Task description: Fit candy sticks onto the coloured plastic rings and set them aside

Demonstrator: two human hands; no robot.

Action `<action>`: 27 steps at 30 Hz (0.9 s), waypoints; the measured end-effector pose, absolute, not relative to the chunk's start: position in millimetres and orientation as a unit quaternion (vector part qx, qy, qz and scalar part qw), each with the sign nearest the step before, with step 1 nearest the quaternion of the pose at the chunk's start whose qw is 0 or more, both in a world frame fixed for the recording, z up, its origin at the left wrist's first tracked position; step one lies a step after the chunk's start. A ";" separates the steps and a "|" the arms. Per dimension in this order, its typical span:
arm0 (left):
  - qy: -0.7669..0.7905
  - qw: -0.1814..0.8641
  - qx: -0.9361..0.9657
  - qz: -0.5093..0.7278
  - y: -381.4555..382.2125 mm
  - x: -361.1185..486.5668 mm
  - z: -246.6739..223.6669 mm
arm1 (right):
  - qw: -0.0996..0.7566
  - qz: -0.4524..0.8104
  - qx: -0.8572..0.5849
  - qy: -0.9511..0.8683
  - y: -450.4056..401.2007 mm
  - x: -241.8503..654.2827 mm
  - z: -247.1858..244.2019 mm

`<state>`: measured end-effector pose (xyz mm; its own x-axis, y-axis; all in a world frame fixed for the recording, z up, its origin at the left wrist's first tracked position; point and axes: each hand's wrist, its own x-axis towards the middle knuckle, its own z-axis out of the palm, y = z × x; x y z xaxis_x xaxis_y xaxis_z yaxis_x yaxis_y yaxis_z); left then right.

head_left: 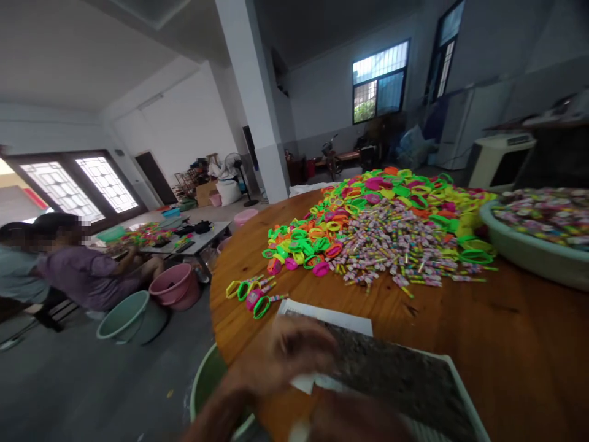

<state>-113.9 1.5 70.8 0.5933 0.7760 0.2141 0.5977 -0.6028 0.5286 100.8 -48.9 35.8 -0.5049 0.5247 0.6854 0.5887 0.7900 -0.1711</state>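
Note:
My left hand [299,347] is over the near edge of the round wooden table, beside a dark speckled board [405,374] with a pale rim. Its fingers look bent, but motion smears them, and I cannot make out anything in them. At the bottom edge my right hand [359,420] is a blur low over the board, its fingers not readable. White paper [354,322] lies under the board's far edge. Ahead are a few neon plastic toy watches [253,299] with small wrapped sticks, then a heap of wrapped candy-like sticks [391,242] against a larger pile of toy watches [299,242].
A pale green basin [529,245] full of wrapped pieces stands at the table's right. Below the left edge is a green bucket [202,374]. Farther left, two people sit at a low table [202,236], near a pink bucket [177,285] and another green bucket [133,319].

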 end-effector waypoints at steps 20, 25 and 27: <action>0.601 0.087 0.792 0.056 173.0 -124.9 24.5 | 0.040 -0.120 -0.530 -0.839 106.5 175.1 -25.9; 0.533 0.179 0.823 0.073 157.9 -98.1 23.7 | 0.045 -0.108 -0.538 -0.835 92.3 187.5 -13.5; 0.516 0.220 0.824 0.087 157.6 -93.1 22.2 | 0.056 -0.100 -0.542 -0.833 90.8 188.3 -6.9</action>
<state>-93.1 157.6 22.2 0.4534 0.8873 -0.0842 0.8111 -0.3717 0.4516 188.3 90.8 -6.9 -0.4062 0.8914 0.2012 0.9137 0.3927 0.1050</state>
